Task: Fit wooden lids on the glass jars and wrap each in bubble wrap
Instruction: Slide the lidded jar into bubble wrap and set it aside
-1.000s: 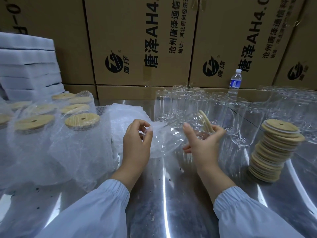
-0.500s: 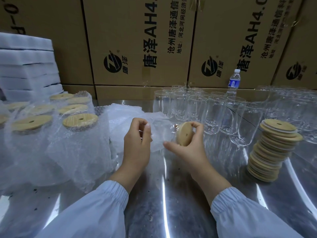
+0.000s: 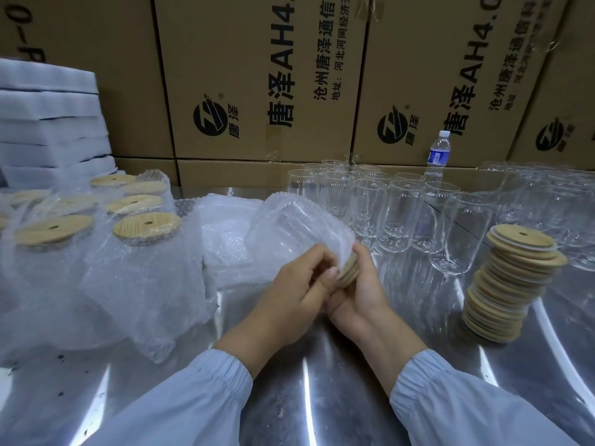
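Jar (image 3: 291,231) centre frame, sleeved in bubble wrap (image 3: 273,204), long axis tilting up-left away from both hands. Lid (image 3: 349,272) end faces the fingers: left hand (image 3: 297,286) curls on lid, right hand (image 3: 365,292) clamps its rim, seemingly.

My left hand (image 3: 299,281) and right hand (image 3: 362,296) grip a bubble-wrapped jar (image 3: 299,231) at its wooden lid (image 3: 349,269), tilted above the worktop (image 3: 322,365), a stack of lids (image 3: 512,284) standing to the right.

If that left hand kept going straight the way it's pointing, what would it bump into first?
Most likely the wooden lid of the bubble-wrapped jar: the left hand points straight at it, seemingly touching, with the right hand cupping it from beyond.
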